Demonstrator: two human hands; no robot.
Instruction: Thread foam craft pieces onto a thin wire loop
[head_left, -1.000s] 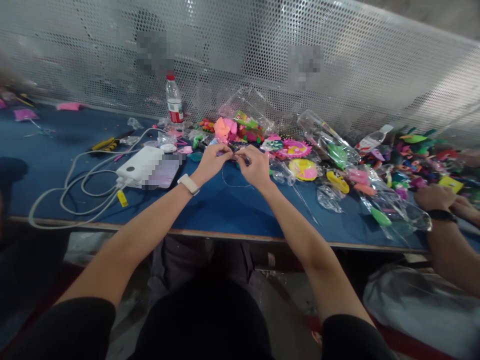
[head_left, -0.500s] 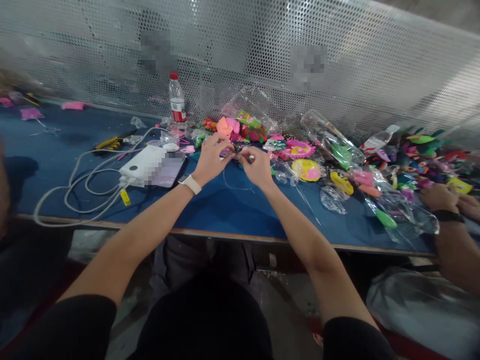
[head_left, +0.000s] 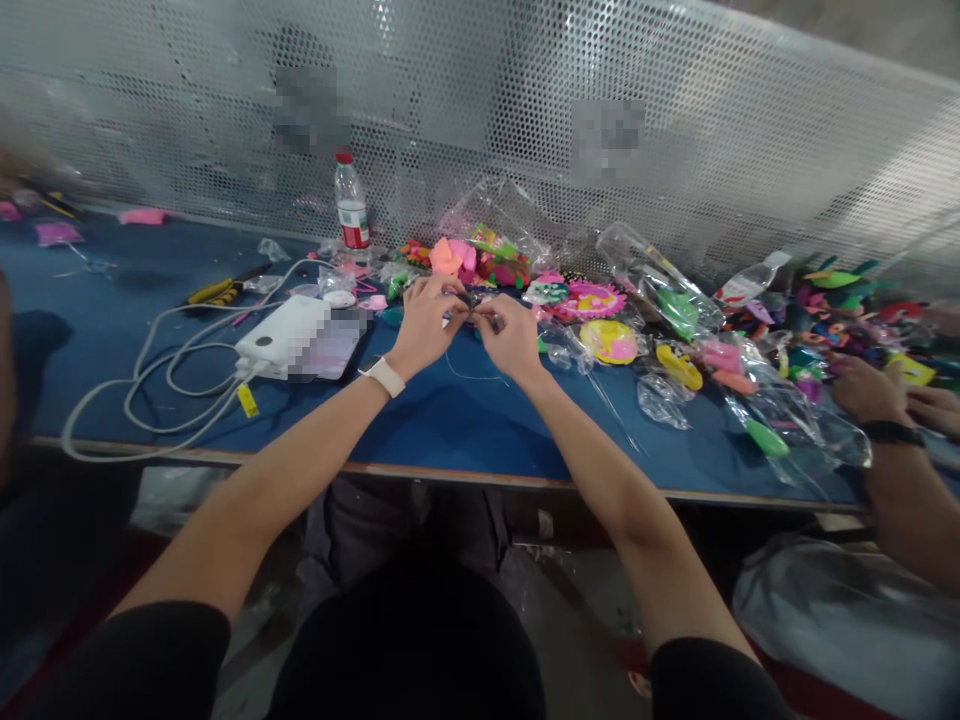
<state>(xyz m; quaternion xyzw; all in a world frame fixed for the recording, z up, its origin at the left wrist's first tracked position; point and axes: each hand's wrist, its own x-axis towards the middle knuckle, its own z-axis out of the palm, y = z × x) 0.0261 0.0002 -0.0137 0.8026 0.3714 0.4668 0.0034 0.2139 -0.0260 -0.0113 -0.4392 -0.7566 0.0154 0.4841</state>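
My left hand [head_left: 429,322], with a pale watch band at the wrist, is closed in a pinch above the table. My right hand [head_left: 506,335] pinches just beside it, and the fingertips of the two hands meet. A small dark bit shows between them, too small to name. From beneath the left fingers a thin pale thread [head_left: 478,378] curves down and to the right over the blue tabletop. What the right fingertips hold is hidden. Behind the hands lie pink foam-like pieces [head_left: 454,258] and clear plastic wrap [head_left: 499,212].
Left of my hands lie a white power bank [head_left: 281,335] with looped cables, a phone [head_left: 337,345] and yellow-black pliers [head_left: 214,292]. A bottle [head_left: 352,205] stands near the perforated metal panel [head_left: 465,110]. Colourful pieces and plastic bags spread rightward, where another person's hand [head_left: 870,388] reaches in.
My hands stay pinched together, with only slight finger movement. The view has shifted a little. At the right, the other person's hand remains among the colourful pieces.
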